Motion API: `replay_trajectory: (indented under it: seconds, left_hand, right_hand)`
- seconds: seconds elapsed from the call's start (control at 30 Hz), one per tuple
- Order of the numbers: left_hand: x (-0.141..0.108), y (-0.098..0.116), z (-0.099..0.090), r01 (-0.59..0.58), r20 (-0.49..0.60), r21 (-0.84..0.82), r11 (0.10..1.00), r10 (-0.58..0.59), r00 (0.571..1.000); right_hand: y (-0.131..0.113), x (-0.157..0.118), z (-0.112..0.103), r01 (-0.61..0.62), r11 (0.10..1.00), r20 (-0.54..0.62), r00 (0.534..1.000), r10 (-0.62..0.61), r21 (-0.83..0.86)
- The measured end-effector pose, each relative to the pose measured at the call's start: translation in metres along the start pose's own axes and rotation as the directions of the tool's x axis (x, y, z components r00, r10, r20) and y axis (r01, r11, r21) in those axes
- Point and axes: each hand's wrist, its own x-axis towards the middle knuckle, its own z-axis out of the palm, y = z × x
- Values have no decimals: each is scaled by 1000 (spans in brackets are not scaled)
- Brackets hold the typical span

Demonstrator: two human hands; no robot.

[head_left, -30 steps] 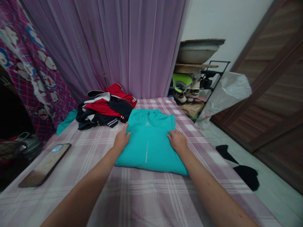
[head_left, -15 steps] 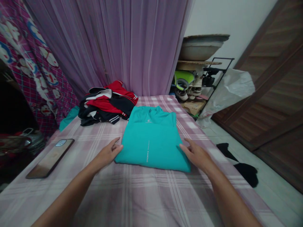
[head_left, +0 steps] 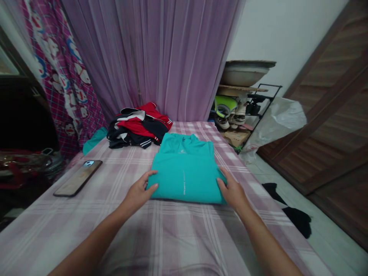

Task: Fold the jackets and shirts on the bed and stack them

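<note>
A folded turquoise shirt (head_left: 186, 174) lies on the bed, its collar pointing away from me and small white print down the front. At its left edge, my left hand (head_left: 143, 188) rests with thumb and forefinger apart, their tips on the fabric. My right hand (head_left: 232, 189) touches the opposite edge, thumb on the cloth and forefinger spread from it. The other fingers of both hands are partly hidden. Neither hand appears to be gripping the shirt.
A phone (head_left: 78, 179) lies on the plaid bedsheet (head_left: 126, 241) to the left. Behind it is a heap of red and navy clothing (head_left: 140, 124), beside a purple curtain (head_left: 184, 57). A shoe rack (head_left: 260, 111) and dark cloth (head_left: 297, 220) on the floor are to the right.
Both hands have moved inward onto the shirt's side edges. The shirt's near corners are drawn in, and its front edge looks straighter. My view has tilted up and shifted left.
</note>
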Motion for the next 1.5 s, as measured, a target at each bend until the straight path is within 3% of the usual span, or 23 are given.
replay_trajectory:
  seconds: [0.1, 0.17, 0.27, 0.37, 0.4, 0.47, 0.57, 0.67, 0.77, 0.87, 0.93, 1.03, 1.17, 1.37, 1.5]
  left_hand:
    - [-5, -1, -6, -4, 111, 192, 981, -18, 994]
    - [-7, 6, -12, -46, 142, 372, 927, -8, 990]
    - [-9, 25, -14, -190, 122, 617, 764, 145, 982]
    - [-7, 43, 3, -342, 156, 728, 595, 342, 927]
    - [-5, 46, 14, -390, 195, 734, 556, 377, 905]
    - [1, 46, 37, -465, 288, 724, 510, 389, 875]
    - [13, 38, 62, -479, 400, 703, 526, 265, 877]
    - [19, 31, 65, -435, 433, 690, 579, 151, 889]
    - [19, 28, 48, -480, 510, 613, 627, 150, 847]
    - [16, 18, 21, -573, 608, 472, 670, 224, 762]
    - [13, 8, 3, -592, 620, 417, 690, 260, 740]
    - [10, -2, -19, -581, 616, 393, 713, 265, 742]
    - [4, -4, -31, -594, 582, 367, 716, 321, 747]
    - [1, 17, -35, -477, 382, 453, 753, 320, 867]
    - [-7, 57, -47, -357, 246, 409, 840, 276, 929]
  right_hand:
    - [8, -13, -3, 43, 986, 155, 988, -18, -162]
    - [9, -18, -9, 88, 970, 196, 980, -43, -227]
    - [0, -17, -18, 113, 951, 81, 992, -93, -288]
    - [-23, -10, -17, 194, 945, -109, 967, -229, -265]
    - [-32, -9, -13, 246, 937, -117, 953, -280, -247]
    - [-48, -6, 0, 338, 917, -14, 937, -349, -212]
    - [-61, -5, 19, 360, 916, 217, 922, -320, -180]
    - [-59, -5, 24, 350, 925, 299, 908, -295, -151]
    - [-41, -7, 14, 406, 911, 356, 863, -357, -70]
    - [-13, -14, -1, 489, 870, 440, 770, -463, 61]
    - [4, -19, -11, 506, 854, 468, 729, -499, 122]
    - [19, -25, -23, 472, 871, 467, 744, -478, 139]
    - [18, -26, -32, 459, 882, 431, 777, -458, 109]
    - [5, -16, -47, 411, 906, 331, 846, -419, 97]
    - [-8, -15, -89, 387, 897, 358, 824, -440, 212]
